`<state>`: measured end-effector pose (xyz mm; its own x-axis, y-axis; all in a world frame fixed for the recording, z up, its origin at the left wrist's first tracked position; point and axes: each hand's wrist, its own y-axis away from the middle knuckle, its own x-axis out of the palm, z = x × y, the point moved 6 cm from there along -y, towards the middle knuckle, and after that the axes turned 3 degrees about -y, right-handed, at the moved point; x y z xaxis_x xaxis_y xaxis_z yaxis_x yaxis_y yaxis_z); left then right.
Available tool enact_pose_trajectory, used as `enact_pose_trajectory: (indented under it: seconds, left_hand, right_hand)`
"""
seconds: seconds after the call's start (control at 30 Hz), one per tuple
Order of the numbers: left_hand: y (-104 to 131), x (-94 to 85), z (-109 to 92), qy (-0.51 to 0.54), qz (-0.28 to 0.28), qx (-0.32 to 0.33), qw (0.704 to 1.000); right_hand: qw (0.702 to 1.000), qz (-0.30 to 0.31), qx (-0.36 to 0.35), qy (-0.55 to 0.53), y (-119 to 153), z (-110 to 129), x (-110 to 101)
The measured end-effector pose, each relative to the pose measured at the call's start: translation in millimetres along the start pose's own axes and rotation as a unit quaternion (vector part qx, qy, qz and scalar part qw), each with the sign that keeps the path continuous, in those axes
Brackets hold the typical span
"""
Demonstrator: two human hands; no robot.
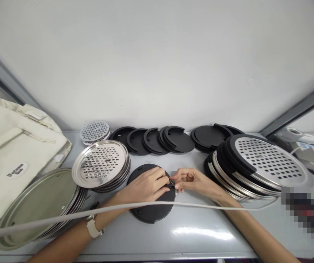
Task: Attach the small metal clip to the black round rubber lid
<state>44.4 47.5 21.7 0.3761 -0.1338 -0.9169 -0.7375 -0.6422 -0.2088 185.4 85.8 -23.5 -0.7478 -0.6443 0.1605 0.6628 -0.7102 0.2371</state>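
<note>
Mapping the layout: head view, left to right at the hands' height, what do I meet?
Cream bag, green-topped stack, silver perforated stack, black disc, right hand, black-and-silver stack. Left hand overlaps the black disc, so unplaced.

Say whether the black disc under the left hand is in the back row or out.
Out: the black disc is in front of the back row, with grey surface showing between.

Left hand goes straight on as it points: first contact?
Probably the small shiny piece at the black disc's edge, then the right hand's fingertips; depth there is unclear.
</note>
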Motion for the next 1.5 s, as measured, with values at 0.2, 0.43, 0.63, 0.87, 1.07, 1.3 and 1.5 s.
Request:
enact_pose_trajectory:
  seconds: [0.2, 0.43, 0.63, 0.87, 1.07, 1.3, 1.5]
  left_hand:
    - [0.9, -0.8, 1.2, 0.013, -0.008, -0.005, 1.0]
    - [0.9, -1.5, 0.9, 0.009, -0.013, -0.003, 1.0]
    - [0.6, -1.0, 0.4, 0.005, -0.01, -0.002, 1.0]
    - [-1.2, -1.7, -1.7, 0.017, -0.009, 0.003, 1.0]
    - [-0.5, 1.1, -0.1, 0.027, -0.014, 0.003, 1.0]
    - [0.0, 1.8, 0.1, 0.013, -0.024, 0.008, 1.0]
    - [-0.2, 3.5, 0.9, -0.001, -0.015, 0.006, 1.0]
  right_hand:
    - [1.0, 0.002, 0.015, -0.027, -2.7, -3.3, -3.3]
    - [0.999, 0.015, 0.02, -0.038, -4.7, -7.9, -6.9]
    - [0.998, 0.031, 0.032, -0.041, -4.8, -8.9, -6.0]
    - [0.997, 0.04, 0.039, -0.051, -7.9, -7.1, -2.2]
    - [0.997, 0.041, 0.044, -0.049, -9.5, -8.7, -3.6]
    - [0.997, 0.009, 0.061, -0.047, -7.1, -8.1, -3.2]
    - [0.995, -0.034, 0.067, -0.06, -2.4, -7.3, -0.9]
